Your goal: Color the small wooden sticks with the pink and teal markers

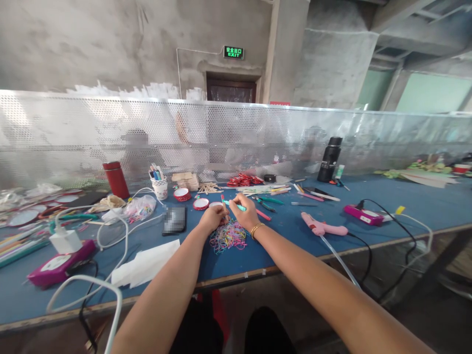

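My left hand is closed on a small wooden stick with a red end, held upright. In my right hand, a teal marker is gripped like a pen, its tip pointing left at the stick and close to it. Whether the tip touches the stick I cannot tell. A heap of colourful rubber bands lies on the blue table just below both hands. A red pen-like stick rests beside my right hand.
A black phone and white paper lie left. At right are a pink glue gun, a purple power strip and a black bottle. Green-handled pliers, red tins and a pen cup stand behind.
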Action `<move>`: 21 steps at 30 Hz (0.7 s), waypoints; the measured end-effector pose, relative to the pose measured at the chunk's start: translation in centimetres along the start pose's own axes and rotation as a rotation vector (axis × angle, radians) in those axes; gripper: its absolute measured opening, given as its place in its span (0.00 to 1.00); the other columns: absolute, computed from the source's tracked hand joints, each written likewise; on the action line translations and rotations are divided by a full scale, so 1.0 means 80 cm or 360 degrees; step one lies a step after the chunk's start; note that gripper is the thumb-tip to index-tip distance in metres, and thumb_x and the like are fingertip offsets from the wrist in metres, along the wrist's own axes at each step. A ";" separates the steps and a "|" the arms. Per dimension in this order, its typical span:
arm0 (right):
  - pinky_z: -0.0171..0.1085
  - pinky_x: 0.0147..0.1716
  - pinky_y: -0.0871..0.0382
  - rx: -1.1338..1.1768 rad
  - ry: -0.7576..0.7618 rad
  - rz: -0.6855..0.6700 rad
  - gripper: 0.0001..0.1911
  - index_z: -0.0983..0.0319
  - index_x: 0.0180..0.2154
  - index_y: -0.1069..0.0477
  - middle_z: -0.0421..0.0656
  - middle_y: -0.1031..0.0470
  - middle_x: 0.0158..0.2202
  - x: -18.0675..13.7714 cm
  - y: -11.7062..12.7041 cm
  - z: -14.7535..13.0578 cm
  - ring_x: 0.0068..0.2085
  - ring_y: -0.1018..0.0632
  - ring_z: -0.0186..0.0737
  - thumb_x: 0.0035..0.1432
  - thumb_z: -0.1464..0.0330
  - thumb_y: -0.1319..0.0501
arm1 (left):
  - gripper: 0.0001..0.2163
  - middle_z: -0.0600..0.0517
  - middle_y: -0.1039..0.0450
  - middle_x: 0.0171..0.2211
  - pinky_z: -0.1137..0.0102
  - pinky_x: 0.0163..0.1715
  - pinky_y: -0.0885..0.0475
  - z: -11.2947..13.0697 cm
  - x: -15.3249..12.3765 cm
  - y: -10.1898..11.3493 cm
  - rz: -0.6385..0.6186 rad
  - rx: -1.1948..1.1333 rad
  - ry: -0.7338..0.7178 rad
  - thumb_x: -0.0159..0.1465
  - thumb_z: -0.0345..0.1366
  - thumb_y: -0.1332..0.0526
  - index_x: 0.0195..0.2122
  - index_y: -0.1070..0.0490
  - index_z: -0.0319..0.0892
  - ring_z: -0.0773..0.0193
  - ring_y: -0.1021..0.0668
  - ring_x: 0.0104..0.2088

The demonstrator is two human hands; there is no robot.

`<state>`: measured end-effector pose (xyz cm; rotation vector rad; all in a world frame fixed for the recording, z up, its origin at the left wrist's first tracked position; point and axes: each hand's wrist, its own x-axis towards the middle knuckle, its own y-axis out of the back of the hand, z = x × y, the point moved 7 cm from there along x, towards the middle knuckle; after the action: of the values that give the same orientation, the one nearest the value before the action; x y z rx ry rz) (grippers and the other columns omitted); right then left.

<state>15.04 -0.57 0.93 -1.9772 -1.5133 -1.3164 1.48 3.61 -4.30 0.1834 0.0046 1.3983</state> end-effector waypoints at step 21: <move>0.34 0.31 0.37 -0.0041 -0.0024 0.0070 0.12 0.58 0.25 0.40 0.38 0.31 0.23 0.002 0.006 0.001 0.28 0.30 0.37 0.60 0.63 0.44 | 0.05 0.54 0.27 0.21 0.77 0.22 0.32 0.001 -0.001 0.000 -0.0023 0.0015 -0.0009 0.57 0.32 0.35 0.26 0.30 0.38 0.71 0.27 0.19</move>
<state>15.50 -0.63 1.15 -2.0289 -1.4578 -1.3122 1.51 3.49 -4.23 0.1951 0.0078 1.3837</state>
